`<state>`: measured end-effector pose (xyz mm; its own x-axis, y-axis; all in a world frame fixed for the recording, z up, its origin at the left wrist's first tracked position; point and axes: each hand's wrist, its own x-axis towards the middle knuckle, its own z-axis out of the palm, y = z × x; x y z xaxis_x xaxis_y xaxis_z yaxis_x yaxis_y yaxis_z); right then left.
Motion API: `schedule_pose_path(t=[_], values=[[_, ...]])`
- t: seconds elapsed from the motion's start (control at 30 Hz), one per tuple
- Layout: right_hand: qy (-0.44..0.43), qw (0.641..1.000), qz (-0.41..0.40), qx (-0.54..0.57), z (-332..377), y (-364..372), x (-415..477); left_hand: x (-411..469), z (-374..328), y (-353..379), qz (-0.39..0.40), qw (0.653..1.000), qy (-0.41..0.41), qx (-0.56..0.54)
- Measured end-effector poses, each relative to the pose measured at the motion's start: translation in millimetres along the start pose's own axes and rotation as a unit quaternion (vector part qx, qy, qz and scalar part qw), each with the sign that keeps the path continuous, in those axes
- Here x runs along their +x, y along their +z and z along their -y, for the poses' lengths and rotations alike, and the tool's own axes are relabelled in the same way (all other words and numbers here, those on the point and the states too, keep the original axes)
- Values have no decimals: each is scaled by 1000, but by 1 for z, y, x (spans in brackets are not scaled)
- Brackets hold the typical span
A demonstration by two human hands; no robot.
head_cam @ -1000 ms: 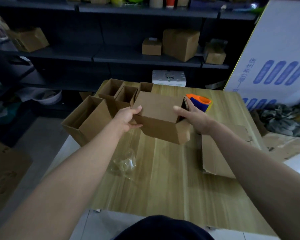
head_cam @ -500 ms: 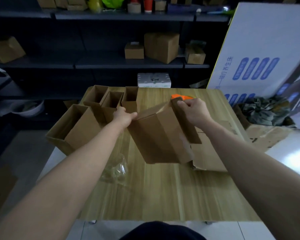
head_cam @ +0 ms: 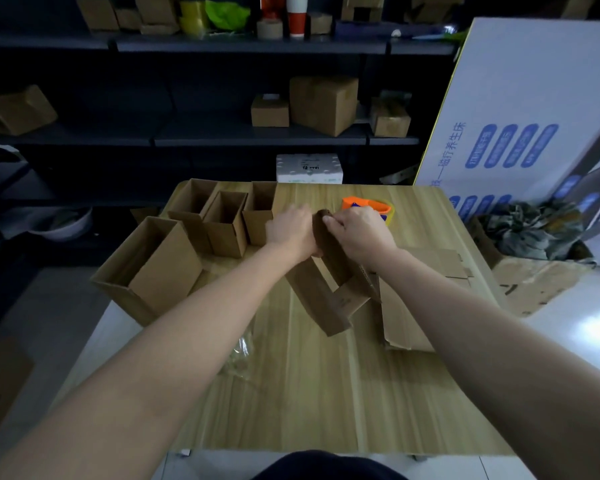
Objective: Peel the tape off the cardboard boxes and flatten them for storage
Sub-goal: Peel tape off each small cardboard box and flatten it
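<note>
On the table (head_cam: 326, 403), open boxes (head_cam: 174, 268) cluster at the left edge and a flat pile (head_cam: 406, 320) lies on the right. The collapsed box (head_cam: 321, 299) hangs tilted mid-table. The left hand (head_cam: 290, 230) and right hand (head_cam: 359, 230) both grip its top edge, fingers curled. Best bet: squeeze along the factory creases, line up the flaps, then lay it on the flat pile. The peeled tape (head_cam: 239, 355) lies front-left.
</note>
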<state>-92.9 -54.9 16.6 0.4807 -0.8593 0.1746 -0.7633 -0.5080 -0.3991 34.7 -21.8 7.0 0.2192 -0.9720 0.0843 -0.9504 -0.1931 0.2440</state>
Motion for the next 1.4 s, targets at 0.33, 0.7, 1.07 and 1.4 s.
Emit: schedule_pose_path(t=[0.33, 0.7, 1.07, 1.4], values=[[-75, 991, -42, -101, -2, -4, 8, -19, 15, 18, -117, 970, 60, -205], [95, 990, -2, -108, -17, -3, -4, -15, 31, 22, -201, 934, -29, -293], [320, 866, -227, 311, -11, 3, -23, -14, 23, 20, -247, 864, -113, -424], [280, 919, -105, 258, -19, 10, -31, -14, 23, 21, -215, 841, -130, -479]])
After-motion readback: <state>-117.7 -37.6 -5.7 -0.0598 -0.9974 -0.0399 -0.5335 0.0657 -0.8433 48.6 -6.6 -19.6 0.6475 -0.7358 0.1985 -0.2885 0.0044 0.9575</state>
